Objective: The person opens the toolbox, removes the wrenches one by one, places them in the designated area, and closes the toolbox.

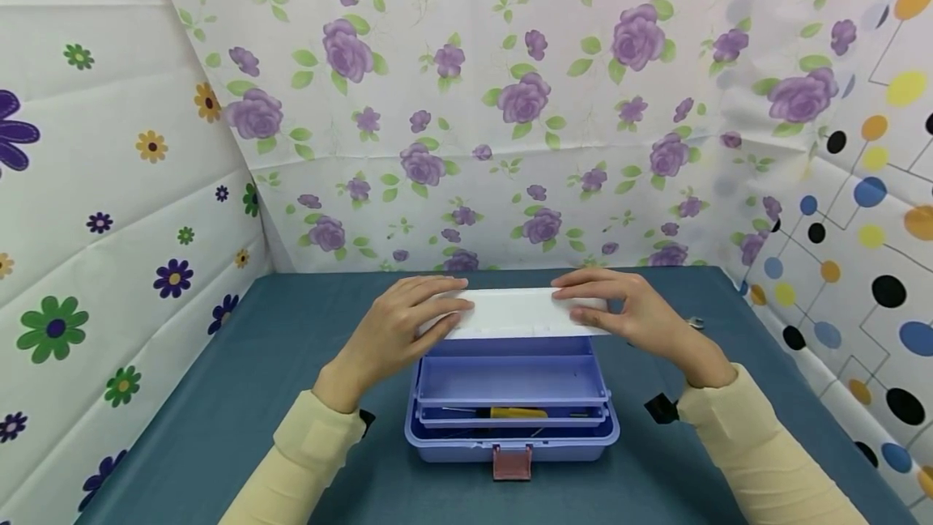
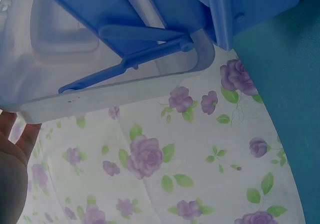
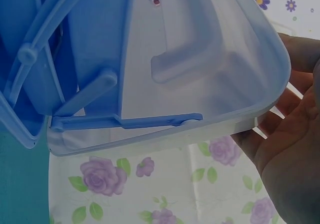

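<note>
A periwinkle-blue toolbox (image 1: 459, 452) stands with its whitish translucent lid (image 1: 521, 314) raised. My left hand (image 1: 397, 326) grips the lid at its left end, while my right hand (image 1: 645, 322) holds the right end, fingers over the edge. In the right wrist view, that hand (image 3: 290, 134) lies against the outer corner of the lid (image 3: 245, 73). Stepped trays (image 1: 503, 379) are spread inside, joined to the lid by blue link arms (image 2: 125, 63). A screwdriver with a yellow handle (image 1: 517, 412) lies in the lower tray. A reddish latch (image 1: 512, 464) hangs at the front.
The toolbox rests on a table with a dark teal cover (image 1: 219, 428). A small metal tool end (image 1: 696, 322) shows behind my right wrist, mostly hidden. Flowered sheets (image 1: 452, 128) stand behind and to the left, and a dotted sheet (image 1: 845, 266) hangs at right.
</note>
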Action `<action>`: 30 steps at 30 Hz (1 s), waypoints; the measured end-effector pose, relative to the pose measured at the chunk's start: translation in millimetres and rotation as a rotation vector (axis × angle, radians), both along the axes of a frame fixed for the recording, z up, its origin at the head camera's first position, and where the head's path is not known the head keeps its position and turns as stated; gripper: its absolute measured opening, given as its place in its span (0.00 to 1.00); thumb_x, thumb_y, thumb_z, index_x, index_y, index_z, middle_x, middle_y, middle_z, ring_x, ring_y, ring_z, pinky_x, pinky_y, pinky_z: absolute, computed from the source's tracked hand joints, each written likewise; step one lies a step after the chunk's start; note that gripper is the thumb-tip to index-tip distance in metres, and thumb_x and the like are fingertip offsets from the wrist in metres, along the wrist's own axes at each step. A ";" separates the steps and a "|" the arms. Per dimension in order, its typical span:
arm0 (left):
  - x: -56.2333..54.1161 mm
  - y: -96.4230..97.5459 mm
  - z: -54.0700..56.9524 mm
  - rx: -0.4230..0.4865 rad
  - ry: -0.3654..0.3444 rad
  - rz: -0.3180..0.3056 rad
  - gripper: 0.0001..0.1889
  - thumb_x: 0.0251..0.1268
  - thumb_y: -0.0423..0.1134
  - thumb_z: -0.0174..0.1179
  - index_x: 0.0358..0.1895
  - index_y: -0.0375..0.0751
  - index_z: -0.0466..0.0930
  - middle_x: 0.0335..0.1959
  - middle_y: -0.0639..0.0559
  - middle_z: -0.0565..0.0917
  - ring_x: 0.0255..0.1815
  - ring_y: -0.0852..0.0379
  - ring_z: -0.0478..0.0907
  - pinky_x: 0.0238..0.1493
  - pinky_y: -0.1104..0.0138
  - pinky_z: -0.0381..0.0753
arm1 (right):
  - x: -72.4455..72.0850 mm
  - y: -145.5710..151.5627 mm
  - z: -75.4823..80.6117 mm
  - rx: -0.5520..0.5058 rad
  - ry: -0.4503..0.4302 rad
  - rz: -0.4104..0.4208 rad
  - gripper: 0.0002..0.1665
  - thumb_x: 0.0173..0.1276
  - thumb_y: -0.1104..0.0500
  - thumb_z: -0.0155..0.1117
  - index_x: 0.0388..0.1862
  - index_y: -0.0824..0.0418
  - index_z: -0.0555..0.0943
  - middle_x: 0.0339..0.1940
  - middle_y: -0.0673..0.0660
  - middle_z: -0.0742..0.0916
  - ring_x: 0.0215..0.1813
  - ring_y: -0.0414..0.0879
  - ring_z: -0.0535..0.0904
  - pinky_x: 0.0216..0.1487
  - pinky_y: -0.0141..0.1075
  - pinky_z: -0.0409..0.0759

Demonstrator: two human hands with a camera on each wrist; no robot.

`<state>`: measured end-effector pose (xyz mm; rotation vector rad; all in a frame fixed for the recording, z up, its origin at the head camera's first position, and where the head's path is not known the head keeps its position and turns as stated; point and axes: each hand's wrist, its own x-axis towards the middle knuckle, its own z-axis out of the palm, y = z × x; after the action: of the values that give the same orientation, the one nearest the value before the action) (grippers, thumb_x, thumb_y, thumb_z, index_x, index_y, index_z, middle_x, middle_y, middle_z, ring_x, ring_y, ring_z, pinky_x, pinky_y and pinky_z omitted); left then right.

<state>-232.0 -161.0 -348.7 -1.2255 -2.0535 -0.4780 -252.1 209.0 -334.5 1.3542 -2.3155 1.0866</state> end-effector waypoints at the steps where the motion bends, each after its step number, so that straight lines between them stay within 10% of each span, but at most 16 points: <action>1: -0.1 -0.4 -0.1 -0.002 -0.003 -0.001 0.14 0.78 0.44 0.62 0.59 0.47 0.88 0.63 0.47 0.84 0.63 0.48 0.81 0.63 0.49 0.80 | 0.2 0.0 0.1 0.001 0.001 0.003 0.25 0.69 0.71 0.70 0.62 0.55 0.87 0.65 0.53 0.85 0.67 0.43 0.78 0.56 0.33 0.82; 21: 9.4 -4.4 -2.4 -0.032 -0.090 -0.061 0.15 0.71 0.37 0.69 0.59 0.49 0.88 0.63 0.49 0.84 0.52 0.55 0.86 0.36 0.68 0.83 | 7.6 4.7 -4.5 0.027 0.018 0.072 0.27 0.64 0.72 0.75 0.60 0.53 0.88 0.64 0.55 0.85 0.64 0.45 0.81 0.52 0.33 0.84; 30: 14.2 -6.0 -5.6 -0.056 -0.076 -0.101 0.17 0.71 0.38 0.69 0.61 0.51 0.87 0.63 0.49 0.84 0.56 0.55 0.85 0.39 0.67 0.84 | 15.6 4.3 -9.8 0.022 0.037 0.108 0.28 0.61 0.74 0.75 0.59 0.55 0.88 0.64 0.59 0.85 0.61 0.47 0.82 0.40 0.32 0.83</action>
<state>-217.8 -167.0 -354.3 -1.3681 -2.0882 -0.5251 -236.5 213.4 -344.3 1.5097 -2.2577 1.0601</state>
